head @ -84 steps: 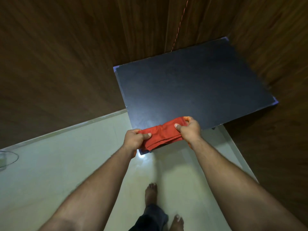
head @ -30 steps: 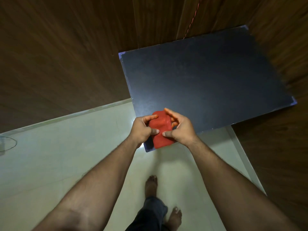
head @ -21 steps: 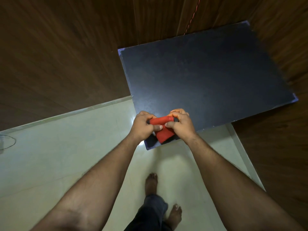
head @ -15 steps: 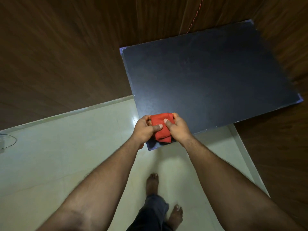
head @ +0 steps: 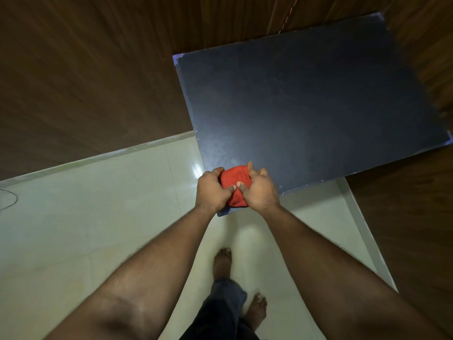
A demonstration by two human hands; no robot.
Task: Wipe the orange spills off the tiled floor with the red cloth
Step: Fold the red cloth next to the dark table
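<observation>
Head view, looking straight down: both bare hands meet over the near corner of a dark navy rectangular tabletop (head: 306, 114), with a bunched red cloth (head: 234, 186) held between them. The left hand (head: 212, 191) curls round the cloth's left side, its thumb pressed across the front of the fabric. The right hand (head: 259, 190) grips the right side, thumb tip meeting the left thumb near the cloth's middle (the index finger rises past the top edge). The cloth is folded into a compact rounded wad, bright orange-red with soft creases, its lower end poking out beneath the palms; whether it touches the tabletop cannot be told. Below lies a pale glossy tiled floor (head: 98, 204), and no orange marks can be made out on it here. Two bare feet (head: 222, 263) stand on the tiles, dark trouser legs (head: 225, 310) above them. Brown wood-grain panels (head: 85, 69) surround the table, and a thin reddish cord (head: 288, 15) runs down the wall.
</observation>
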